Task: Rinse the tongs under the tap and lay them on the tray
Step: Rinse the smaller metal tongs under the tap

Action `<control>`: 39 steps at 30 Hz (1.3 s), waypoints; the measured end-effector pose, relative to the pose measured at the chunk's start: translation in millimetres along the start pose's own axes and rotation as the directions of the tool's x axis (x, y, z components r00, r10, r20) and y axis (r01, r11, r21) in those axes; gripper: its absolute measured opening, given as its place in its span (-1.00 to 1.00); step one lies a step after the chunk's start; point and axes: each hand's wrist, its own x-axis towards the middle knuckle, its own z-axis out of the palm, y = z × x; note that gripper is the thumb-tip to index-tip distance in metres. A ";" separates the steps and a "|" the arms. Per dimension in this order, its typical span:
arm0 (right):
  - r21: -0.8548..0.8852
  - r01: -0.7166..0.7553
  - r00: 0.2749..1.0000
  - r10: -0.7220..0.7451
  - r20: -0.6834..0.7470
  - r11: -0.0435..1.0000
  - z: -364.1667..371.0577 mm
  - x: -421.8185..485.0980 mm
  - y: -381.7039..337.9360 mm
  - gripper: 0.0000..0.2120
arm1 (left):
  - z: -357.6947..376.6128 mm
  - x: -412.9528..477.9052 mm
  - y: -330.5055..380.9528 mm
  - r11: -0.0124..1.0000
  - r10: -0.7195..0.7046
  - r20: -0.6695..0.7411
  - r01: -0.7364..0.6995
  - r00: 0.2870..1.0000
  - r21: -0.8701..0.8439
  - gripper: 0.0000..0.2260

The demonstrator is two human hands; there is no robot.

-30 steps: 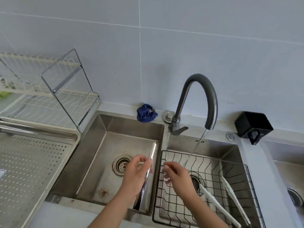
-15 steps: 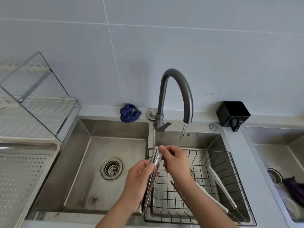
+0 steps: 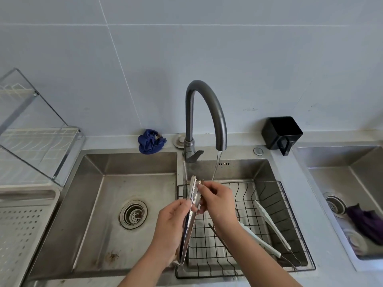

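Note:
Steel tongs (image 3: 190, 216) stand nearly upright over the divider between the two sink basins, toothed tips up. My left hand (image 3: 173, 226) grips their shaft. My right hand (image 3: 215, 200) pinches the toothed tips near the top. A thin stream of water (image 3: 216, 166) runs from the dark curved tap (image 3: 207, 112) just right of the tips, behind my right hand. The perforated white tray (image 3: 18, 230) lies at the left edge, beside the left basin.
A black wire basket (image 3: 267, 191) sits in the right basin with white-handled tongs (image 3: 271, 226) in it. A blue cloth (image 3: 151, 140) lies behind the left basin, a black holder (image 3: 280, 132) to the tap's right, a dish rack (image 3: 37, 139) at far left. A third sink (image 3: 342, 175) holds cloths.
Both hands lifted the steel tongs from the sink divider and raised them toward the water stream. My right hand moved up to the toothed tips. The view shifted right.

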 end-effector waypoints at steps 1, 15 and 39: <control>-0.002 -0.006 1.000 0.006 0.019 1.000 -0.3 0.3 0.2 -0.86 | 0.7 0.8 0.1 1.000 0.000 -0.008 0.000 1.000 0.010 -0.70; -0.042 -0.056 0.993 0.060 0.104 0.998 -13.2 3.6 4.6 -0.85 | 9.1 7.6 -9.4 0.996 -0.001 0.024 0.003 1.000 -0.087 -0.71; 0.122 -0.130 0.971 0.102 0.214 0.984 -20.4 15.4 7.7 -0.83 | 6.3 10.3 -14.2 0.992 -0.076 0.018 0.077 0.997 -0.098 -0.73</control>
